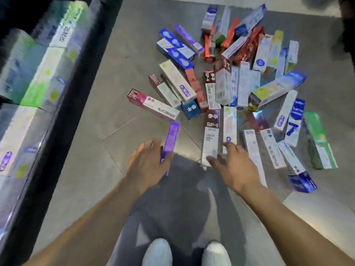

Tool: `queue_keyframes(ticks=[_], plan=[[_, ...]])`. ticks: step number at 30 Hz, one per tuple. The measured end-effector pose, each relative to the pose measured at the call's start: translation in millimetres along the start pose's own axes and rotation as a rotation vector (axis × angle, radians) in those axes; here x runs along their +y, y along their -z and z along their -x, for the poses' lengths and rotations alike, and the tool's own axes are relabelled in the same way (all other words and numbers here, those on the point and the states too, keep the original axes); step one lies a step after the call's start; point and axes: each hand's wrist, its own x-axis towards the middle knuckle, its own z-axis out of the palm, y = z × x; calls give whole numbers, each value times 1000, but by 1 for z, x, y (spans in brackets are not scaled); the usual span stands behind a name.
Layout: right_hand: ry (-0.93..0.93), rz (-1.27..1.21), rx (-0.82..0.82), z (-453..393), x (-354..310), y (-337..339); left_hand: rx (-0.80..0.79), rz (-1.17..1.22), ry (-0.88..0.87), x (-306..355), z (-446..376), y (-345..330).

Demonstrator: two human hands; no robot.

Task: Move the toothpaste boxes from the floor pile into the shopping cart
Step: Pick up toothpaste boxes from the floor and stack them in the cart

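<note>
Head view: left hand [148, 162] spread over slim purple cardboard box [170, 140], right hand [235, 166] spread beside maroon-and-white box [211, 137], neither gripping. Likely light, stiff, crushable; best pinched across long sides.

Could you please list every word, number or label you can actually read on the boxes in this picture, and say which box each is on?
"SP-1": on the maroon-and-white box lying just beyond the right hand.
"7": large blue numeral on the blue-and-white box at the right of the pile.
Other print, on the pink-and-white box, the purple box by the left hand and the cart's boxes, is too blurred to read.
</note>
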Motion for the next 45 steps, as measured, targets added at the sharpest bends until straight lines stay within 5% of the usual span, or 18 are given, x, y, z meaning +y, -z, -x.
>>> queue_keyframes(ticks=[7, 15, 21, 26, 35, 45], plan=[[-39, -74, 141, -75, 27, -92, 54, 170, 61, -17, -60, -97], [-135, -120, 219, -102, 12, -110, 71, 355, 188, -27, -87, -115], [-227, -250, 225, -97, 4, -101, 50, 945, 251, -31, -77, -111], [-154, -585, 253, -69, 1, -89, -21, 1350, 259, -13, -53, -86], [-53, -1084, 186, 63, -46, 56, -60, 1451, 218, 69, 56, 84], [152, -1252, 32, 315, -99, 371, -15, 1426, 88, 238, 273, 391]])
